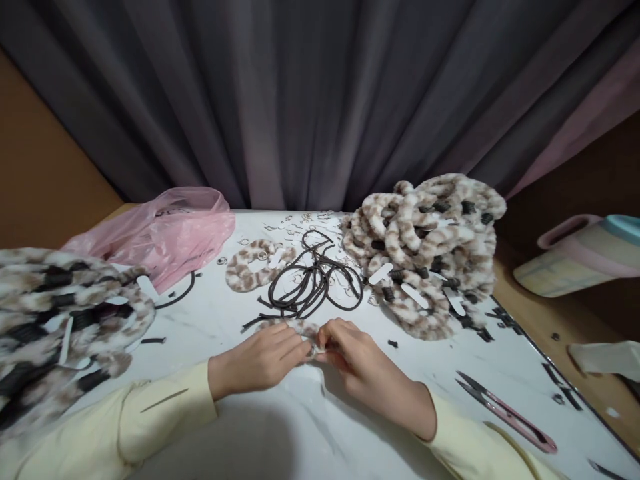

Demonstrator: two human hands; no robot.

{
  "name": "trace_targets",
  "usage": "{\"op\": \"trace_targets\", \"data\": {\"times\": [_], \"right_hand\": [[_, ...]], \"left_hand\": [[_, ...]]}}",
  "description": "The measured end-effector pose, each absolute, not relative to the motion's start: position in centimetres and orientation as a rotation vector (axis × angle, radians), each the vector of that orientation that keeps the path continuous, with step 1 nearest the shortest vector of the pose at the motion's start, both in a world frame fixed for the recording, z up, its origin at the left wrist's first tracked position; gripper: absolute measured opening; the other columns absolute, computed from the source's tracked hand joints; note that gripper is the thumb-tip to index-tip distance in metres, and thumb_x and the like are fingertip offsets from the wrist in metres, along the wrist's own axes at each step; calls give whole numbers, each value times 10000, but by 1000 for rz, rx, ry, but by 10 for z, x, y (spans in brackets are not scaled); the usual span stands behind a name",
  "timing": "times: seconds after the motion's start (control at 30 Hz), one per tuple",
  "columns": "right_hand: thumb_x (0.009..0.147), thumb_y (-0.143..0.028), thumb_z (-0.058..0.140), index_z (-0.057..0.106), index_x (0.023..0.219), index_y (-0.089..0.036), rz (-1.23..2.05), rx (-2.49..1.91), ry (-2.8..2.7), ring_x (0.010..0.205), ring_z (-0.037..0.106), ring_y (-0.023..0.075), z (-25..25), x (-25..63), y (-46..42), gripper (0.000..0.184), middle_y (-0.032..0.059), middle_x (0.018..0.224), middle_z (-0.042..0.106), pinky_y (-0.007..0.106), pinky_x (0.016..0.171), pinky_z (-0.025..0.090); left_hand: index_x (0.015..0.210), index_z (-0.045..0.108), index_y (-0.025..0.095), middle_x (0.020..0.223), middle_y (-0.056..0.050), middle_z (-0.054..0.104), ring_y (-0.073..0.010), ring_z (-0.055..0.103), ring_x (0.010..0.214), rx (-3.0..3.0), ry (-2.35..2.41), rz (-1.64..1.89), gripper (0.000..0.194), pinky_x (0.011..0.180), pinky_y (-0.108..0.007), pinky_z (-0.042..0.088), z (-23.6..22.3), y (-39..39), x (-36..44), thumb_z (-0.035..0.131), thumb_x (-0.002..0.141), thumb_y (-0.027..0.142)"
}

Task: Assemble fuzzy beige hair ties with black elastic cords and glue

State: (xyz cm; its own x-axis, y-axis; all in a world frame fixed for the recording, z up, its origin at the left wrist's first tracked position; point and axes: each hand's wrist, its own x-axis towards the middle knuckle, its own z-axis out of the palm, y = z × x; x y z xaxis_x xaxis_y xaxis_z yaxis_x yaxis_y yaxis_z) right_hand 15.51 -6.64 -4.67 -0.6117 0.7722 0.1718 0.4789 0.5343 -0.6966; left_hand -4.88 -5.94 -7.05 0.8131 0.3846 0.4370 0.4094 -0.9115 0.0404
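Close to the table's front, my left hand [267,357] lies closed over a brown-and-white fluffy loop [303,327]. My right hand [357,363] pinches the right end of that loop, thumb and forefinger together. Most of the loop is hidden under my fingers, and whatever small part sits in the right pinch cannot be made out. Just beyond my hands lies a tangle of dark elastic cords [305,293]. Another fluffy loop [245,270] with a white tag rests flat to the left of the cords.
Tagged fluffy loops are heaped at right [425,227] and at left [115,327]. A pink plastic bag [187,227] sits at back left. Small metal rings [305,227] are scattered behind the cords. Pink-handled thread snips [510,413] lie right, near dark cord scraps. A tumbler [575,260] stands beyond.
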Motion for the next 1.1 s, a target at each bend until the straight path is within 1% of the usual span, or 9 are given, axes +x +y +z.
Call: {"op": "trace_targets", "data": {"times": [0.23, 0.47, 0.57, 0.67, 0.73, 0.8, 0.87, 0.97, 1.1], "right_hand": [[849, -43, 387, 467, 801, -171, 712, -862, -2331, 711, 470, 164, -45, 157, -64, 159, 49, 745, 537, 267, 614, 398], [819, 42, 338, 478, 869, -128, 237, -656, -2355, 770, 448, 185, -46, 154, -72, 226, 115, 856, 560, 328, 668, 419], [830, 38, 343, 473, 903, -115, 256, -625, -2322, 794, 455, 191, -48, 151, -75, 213, 128, 868, 556, 331, 684, 441], [836, 38, 327, 458, 912, -131, 352, -670, -2263, 781, 465, 182, -51, 150, -75, 227, 110, 847, 546, 308, 660, 444], [848, 24, 333, 451, 912, -145, 379, -689, -2245, 779, 468, 179, -52, 151, -74, 216, 97, 840, 543, 302, 656, 443], [854, 15, 334, 450, 907, -150, 365, -684, -2249, 766, 463, 176, -53, 151, -73, 209, 91, 831, 542, 298, 646, 438], [860, 9, 325, 457, 907, -145, 326, -686, -2265, 744, 456, 175, -53, 151, -73, 209, 92, 814, 543, 295, 624, 432], [879, -14, 316, 474, 911, -134, 282, -695, -2292, 729, 455, 177, -54, 150, -73, 201, 101, 801, 554, 297, 606, 429], [902, -54, 323, 484, 938, -144, 346, -685, -2242, 751, 476, 174, -54, 150, -72, 188, 94, 823, 568, 293, 625, 438]], "left_hand": [[865, 501, 126, 679, -40, 547, -156, 474, 611, -2978, -736, -775, 194, 580, -273, 379, -73, -59, -49, 320, 933, 132], [959, 467, 153, 804, -58, 599, -157, 570, 734, -3089, -1109, -1036, 137, 656, -258, 454, -72, -62, -49, 336, 922, 129], [947, 462, 162, 785, -47, 588, -151, 566, 714, -3098, -1177, -1063, 135, 645, -254, 451, -71, -64, -48, 333, 918, 135], [919, 459, 172, 763, -37, 573, -150, 561, 701, -3134, -1209, -1059, 113, 649, -257, 444, -70, -65, -49, 347, 913, 159], [980, 451, 175, 829, -50, 588, -159, 574, 756, -3199, -1283, -1078, 115, 689, -267, 445, -69, -66, -49, 358, 914, 188], [1078, 426, 182, 882, -53, 594, -163, 579, 811, -3298, -1442, -1146, 176, 717, -271, 443, -68, -67, -48, 357, 923, 227], [1105, 426, 189, 820, -26, 579, -148, 565, 768, -3386, -1675, -1230, 205, 681, -256, 435, -66, -69, -45, 359, 930, 273], [982, 475, 183, 661, 28, 497, -102, 487, 588, -3436, -2084, -1401, 192, 551, -217, 386, -64, -70, -38, 405, 915, 350], [909, 457, 186, 642, 41, 495, -69, 445, 496, -3320, -2560, -1825, 255, 443, -178, 323, -61, -71, -33, 528, 841, 421]]}}
